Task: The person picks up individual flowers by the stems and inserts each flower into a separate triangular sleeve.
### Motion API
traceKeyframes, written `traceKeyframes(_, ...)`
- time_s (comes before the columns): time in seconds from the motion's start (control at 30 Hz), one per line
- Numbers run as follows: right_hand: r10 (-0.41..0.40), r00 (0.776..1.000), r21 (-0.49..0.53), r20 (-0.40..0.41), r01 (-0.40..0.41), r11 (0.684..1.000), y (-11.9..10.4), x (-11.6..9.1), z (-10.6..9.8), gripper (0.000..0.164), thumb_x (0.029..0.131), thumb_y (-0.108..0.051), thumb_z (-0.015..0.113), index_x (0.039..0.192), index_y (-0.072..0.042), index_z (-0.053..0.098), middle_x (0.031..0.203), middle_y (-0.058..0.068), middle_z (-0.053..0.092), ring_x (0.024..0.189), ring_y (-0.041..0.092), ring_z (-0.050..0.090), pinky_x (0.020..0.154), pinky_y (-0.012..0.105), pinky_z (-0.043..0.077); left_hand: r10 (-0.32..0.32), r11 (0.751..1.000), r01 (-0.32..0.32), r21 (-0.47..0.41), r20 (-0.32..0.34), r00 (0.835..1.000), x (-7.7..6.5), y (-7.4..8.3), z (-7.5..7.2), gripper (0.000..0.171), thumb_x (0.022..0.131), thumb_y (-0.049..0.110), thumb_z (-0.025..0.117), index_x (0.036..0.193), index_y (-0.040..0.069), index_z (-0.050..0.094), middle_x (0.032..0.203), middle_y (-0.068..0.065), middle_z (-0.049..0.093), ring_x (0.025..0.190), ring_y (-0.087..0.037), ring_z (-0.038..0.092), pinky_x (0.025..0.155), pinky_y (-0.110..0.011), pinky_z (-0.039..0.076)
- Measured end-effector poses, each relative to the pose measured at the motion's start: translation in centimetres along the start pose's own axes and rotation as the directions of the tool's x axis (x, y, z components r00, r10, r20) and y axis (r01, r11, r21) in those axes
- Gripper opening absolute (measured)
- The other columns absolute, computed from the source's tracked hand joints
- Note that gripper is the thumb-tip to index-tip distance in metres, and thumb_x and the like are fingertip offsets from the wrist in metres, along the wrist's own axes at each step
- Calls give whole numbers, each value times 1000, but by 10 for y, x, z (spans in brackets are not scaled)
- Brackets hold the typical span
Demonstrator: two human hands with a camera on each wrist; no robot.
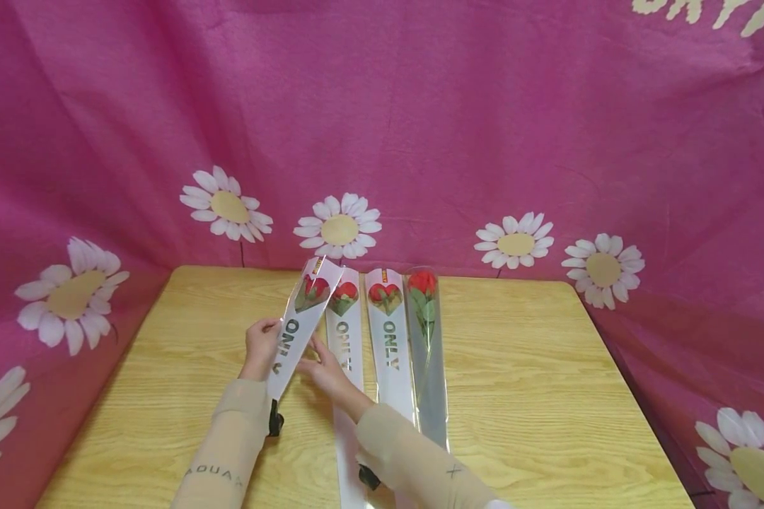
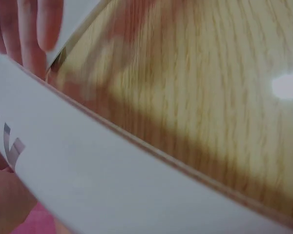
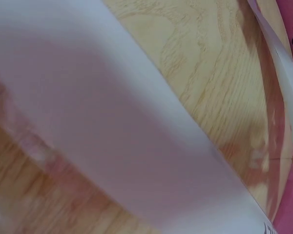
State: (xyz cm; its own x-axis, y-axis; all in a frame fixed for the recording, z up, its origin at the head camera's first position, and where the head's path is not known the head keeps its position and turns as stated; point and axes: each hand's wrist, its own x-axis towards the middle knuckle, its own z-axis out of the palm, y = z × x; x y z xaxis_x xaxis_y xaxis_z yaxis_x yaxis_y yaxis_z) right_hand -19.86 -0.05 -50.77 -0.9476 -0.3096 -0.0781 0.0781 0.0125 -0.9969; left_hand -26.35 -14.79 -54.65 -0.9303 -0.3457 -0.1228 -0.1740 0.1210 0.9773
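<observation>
My left hand [image 1: 262,348] grips the left edge of a wrapped rose [image 1: 296,336] in a tapered white sleeve printed ONLY, with a heart-shaped window showing the red bloom. The sleeve is tilted, top leaning right, and overlaps the second wrapped rose [image 1: 344,339]. Close to its right edge is my right hand [image 1: 327,375], fingers extended. In the left wrist view, the white sleeve [image 2: 102,165] crosses diagonally over the wood, with fingers [image 2: 29,29] at its upper left edge. White sleeve material [image 3: 112,122] fills much of the right wrist view.
A third wrapped rose [image 1: 390,332] and a rose in a clear-fronted grey sleeve [image 1: 428,375] lie side by side to the right. The wooden table [image 1: 522,396] ends at a pink curtain [image 1: 420,127] printed with daisies. Under the right forearm shows a dark sleeve end [image 1: 369,477].
</observation>
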Motion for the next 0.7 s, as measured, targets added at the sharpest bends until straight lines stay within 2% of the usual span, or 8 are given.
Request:
traceKeyframes(0.17, 59, 998, -47, 31, -57, 997, 7, 5, 5, 74, 79, -1, 58, 144, -3, 23, 143, 17, 33, 129, 32, 33, 105, 46, 29, 53, 992, -58, -111, -44, 998, 79, -107, 4, 11, 82, 17, 65, 87, 8, 68, 75, -5, 63, 61, -15, 56, 53, -26, 45)
traceKeyframes(0.27, 106, 993, -30, 60, -104, 994, 10, 9, 5, 72, 79, -3, 57, 144, -8, 26, 145, 15, 31, 119, 26, 45, 98, 39, 39, 48, 994, -56, -99, -76, 996, 91, -125, 5, 10, 81, 22, 66, 85, 13, 69, 74, -1, 64, 59, -13, 56, 51, -24, 43)
traceKeyframes(0.33, 132, 988, -7, 80, -132, 991, 9, 11, 6, 72, 79, -2, 57, 144, -10, 27, 144, 16, 32, 105, 20, 53, 88, 33, 46, -17, 999, 13, -46, -96, 995, 70, -97, 2, 16, 83, 23, 63, 92, 10, 68, 82, -5, 66, 66, -17, 57, 60, -28, 44)
traceKeyframes(0.43, 166, 980, 19, 108, -169, 985, 7, 14, 7, 71, 80, -1, 56, 144, -10, 28, 141, 13, 38, 85, 9, 54, 76, 25, 47, -117, 991, 126, 47, -159, 980, 24, -36, -1, 25, 87, 21, 56, 103, 5, 65, 97, -13, 65, 79, -24, 57, 71, -34, 43)
traceKeyframes(0.5, 196, 974, 29, 114, -200, 979, 5, 16, 8, 70, 80, -1, 56, 144, -9, 27, 130, 12, 47, 68, 6, 48, 66, 22, 42, -202, 968, 223, 113, -173, 964, -1, -1, -4, 32, 90, 20, 50, 114, 1, 59, 109, -19, 61, 91, -32, 54, 80, -42, 40)
traceKeyframes(0.53, 211, 970, 37, 119, -217, 975, 5, 17, 9, 70, 81, -2, 55, 144, -8, 26, 130, 12, 47, 68, 4, 48, 67, 23, 43, -220, 962, 243, 121, -178, 959, -6, 6, -6, 33, 90, 20, 49, 116, 1, 58, 112, -19, 59, 94, -33, 53, 82, -43, 40)
traceKeyframes(0.6, 242, 962, 46, 126, -249, 967, 5, 19, 9, 70, 82, -3, 54, 144, -4, 23, 133, 14, 44, 63, 3, 43, 65, 20, 40, -234, 958, 259, 120, -188, 954, -7, 6, -7, 34, 90, 22, 50, 117, 4, 59, 114, -18, 59, 98, -34, 52, 85, -43, 39)
traceKeyframes(0.7, 282, 950, 87, 132, -295, 952, 7, 23, 8, 70, 84, -3, 52, 144, 2, 16, 138, 18, 38, 63, 3, 40, 67, 19, 38, -207, 965, 234, 119, -202, 957, 25, -38, -7, 30, 85, 26, 57, 110, 11, 65, 106, -12, 64, 91, -30, 55, 79, -39, 41)
